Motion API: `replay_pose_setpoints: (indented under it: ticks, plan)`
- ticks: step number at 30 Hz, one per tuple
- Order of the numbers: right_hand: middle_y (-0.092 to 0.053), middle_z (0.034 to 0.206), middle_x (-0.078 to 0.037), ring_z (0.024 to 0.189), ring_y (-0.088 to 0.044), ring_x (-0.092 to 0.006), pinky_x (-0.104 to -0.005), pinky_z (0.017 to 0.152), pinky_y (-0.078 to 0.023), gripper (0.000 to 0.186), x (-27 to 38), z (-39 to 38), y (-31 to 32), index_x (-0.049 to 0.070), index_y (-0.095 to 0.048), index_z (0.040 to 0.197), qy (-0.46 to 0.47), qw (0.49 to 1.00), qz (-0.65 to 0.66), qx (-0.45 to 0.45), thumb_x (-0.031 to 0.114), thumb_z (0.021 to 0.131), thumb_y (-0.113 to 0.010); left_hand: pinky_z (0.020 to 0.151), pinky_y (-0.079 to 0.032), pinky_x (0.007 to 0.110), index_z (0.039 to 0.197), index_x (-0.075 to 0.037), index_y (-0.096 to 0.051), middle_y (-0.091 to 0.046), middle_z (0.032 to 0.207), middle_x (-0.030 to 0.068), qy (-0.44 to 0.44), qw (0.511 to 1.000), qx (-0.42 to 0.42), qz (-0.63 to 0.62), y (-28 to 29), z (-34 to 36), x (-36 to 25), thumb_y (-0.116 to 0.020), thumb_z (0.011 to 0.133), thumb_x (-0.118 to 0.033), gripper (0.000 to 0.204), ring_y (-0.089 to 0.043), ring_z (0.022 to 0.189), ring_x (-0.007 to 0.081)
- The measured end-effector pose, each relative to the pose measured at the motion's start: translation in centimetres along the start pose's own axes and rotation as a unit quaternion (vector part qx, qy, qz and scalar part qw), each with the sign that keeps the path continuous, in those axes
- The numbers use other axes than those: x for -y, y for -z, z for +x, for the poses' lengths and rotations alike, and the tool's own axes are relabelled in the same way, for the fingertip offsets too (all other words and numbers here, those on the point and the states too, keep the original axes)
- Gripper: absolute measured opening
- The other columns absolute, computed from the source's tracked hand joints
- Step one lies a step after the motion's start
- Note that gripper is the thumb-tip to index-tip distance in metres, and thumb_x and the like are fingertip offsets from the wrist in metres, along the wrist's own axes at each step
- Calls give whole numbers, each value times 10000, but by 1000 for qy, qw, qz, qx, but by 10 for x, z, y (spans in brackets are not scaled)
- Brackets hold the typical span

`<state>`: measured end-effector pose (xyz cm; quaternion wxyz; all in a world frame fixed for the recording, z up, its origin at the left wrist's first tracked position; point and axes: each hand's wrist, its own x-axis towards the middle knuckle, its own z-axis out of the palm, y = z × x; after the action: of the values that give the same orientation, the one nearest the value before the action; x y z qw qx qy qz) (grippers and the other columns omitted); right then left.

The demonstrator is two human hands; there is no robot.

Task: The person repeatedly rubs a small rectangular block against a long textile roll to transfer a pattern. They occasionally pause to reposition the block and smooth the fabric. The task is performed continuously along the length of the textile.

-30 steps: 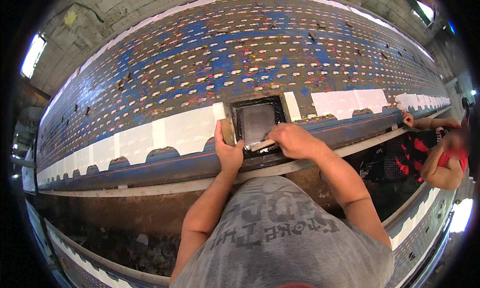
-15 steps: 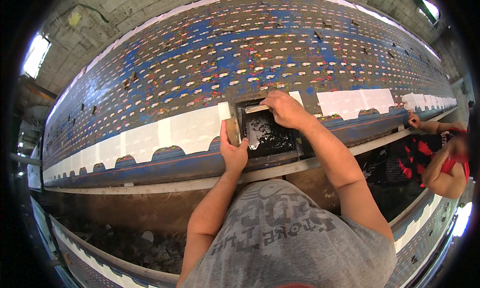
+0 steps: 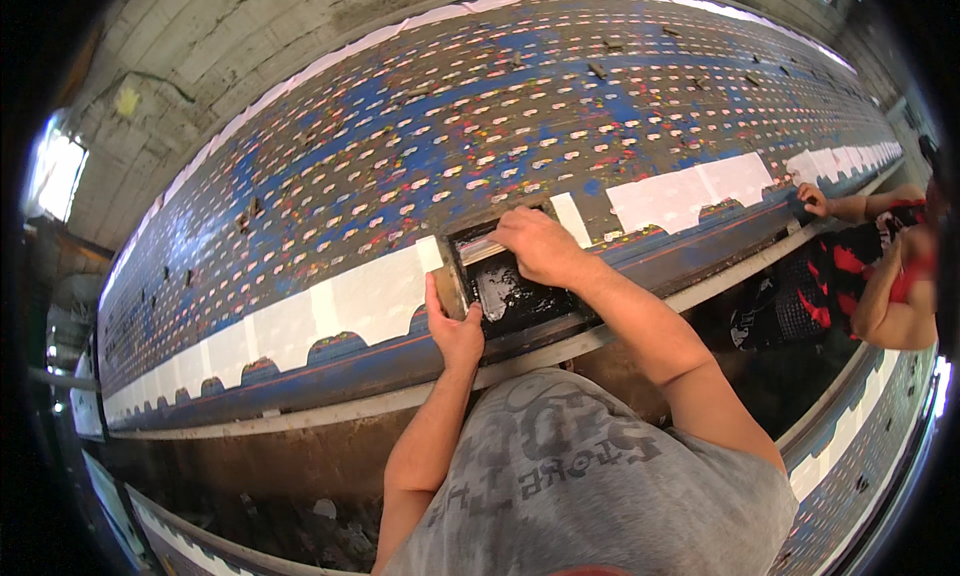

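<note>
My left hand point(image 3: 456, 334) grips the left side of a small screen-printing frame point(image 3: 447, 294), thumb inside its edge and fingers outside. Wet black ink point(image 3: 520, 301) coats the inside of the frame, with a paler grey patch on the left. Near the frame's far edge my right hand point(image 3: 540, 248) is closed on a squeegee point(image 3: 481, 252), whose pale bar shows left of the fingers. The frame lies on the near edge of a long printing table point(image 3: 370, 216), over a strip of white cut pieces point(image 3: 340, 311) with a scalloped near edge.
More white pieces point(image 3: 690, 191) lie to the right along the near edge. A rail point(image 3: 330, 416) runs along the table's front. At the right, another person point(image 3: 890, 266) reaches a hand to the table. A second printing table point(image 3: 850, 456) stands behind me.
The whole view has tilted and shifted. Both hands keep their grips on the frame and the squeegee; the squeegee sits slightly nearer me within the frame.
</note>
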<state>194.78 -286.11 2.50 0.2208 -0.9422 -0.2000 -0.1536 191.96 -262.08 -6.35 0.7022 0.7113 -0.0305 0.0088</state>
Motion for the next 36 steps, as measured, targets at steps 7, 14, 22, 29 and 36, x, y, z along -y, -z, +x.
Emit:
replay_pose_setpoints:
  ticks: [7, 14, 22, 29, 36]
  plan:
    - [-755, 1227, -171, 1273, -686, -403, -515, 1116, -555, 416, -13, 8, -9, 20, -809, 1238, -12, 999, -5, 32, -61, 841, -719, 1274, -454, 405, 1814, 14, -297, -570, 1663, 196, -20, 1000, -6, 20, 0, 3, 6, -767, 911, 132, 1025, -594, 1497, 283]
    - [-748, 1213, -176, 1208, -694, -414, -527, 1074, -559, 486, -9, -1, -12, 41, -797, 1306, -22, 997, -9, 71, -69, 840, -711, 1304, -421, 426, 1808, 34, -304, -529, 1692, 230, -48, 998, -7, 47, 3, 4, 20, -802, 946, 52, 996, -554, 1536, 313]
    - [-723, 1090, -167, 1075, -694, -384, -517, 944, -553, 399, 45, -65, 2, 72, -786, 1267, 29, 998, -33, 54, 16, 878, -715, 1346, -351, 456, 1781, 101, -330, -467, 1750, 289, -46, 998, -7, 35, 5, 2, 21, -477, 1222, -182, 643, -484, 1605, 361]
    - [-729, 1163, -132, 1113, -683, -345, -495, 990, -563, 434, 74, -102, 6, 71, -798, 1340, 13, 998, -5, 69, 125, 910, -784, 1314, -411, 445, 1783, 61, -335, -501, 1729, 251, -34, 996, -17, 75, 0, 1, 21, -812, 1012, -71, 916, -528, 1576, 347]
    - [-737, 1301, -107, 1258, -678, -345, -500, 1044, -553, 495, 92, -118, 21, 70, -800, 1332, 0, 999, 37, 16, 176, 863, -918, 1315, -427, 426, 1788, 27, -346, -537, 1719, 226, -45, 991, -36, 117, -1, 2, 5, -848, 899, 71, 1021, -555, 1565, 318]
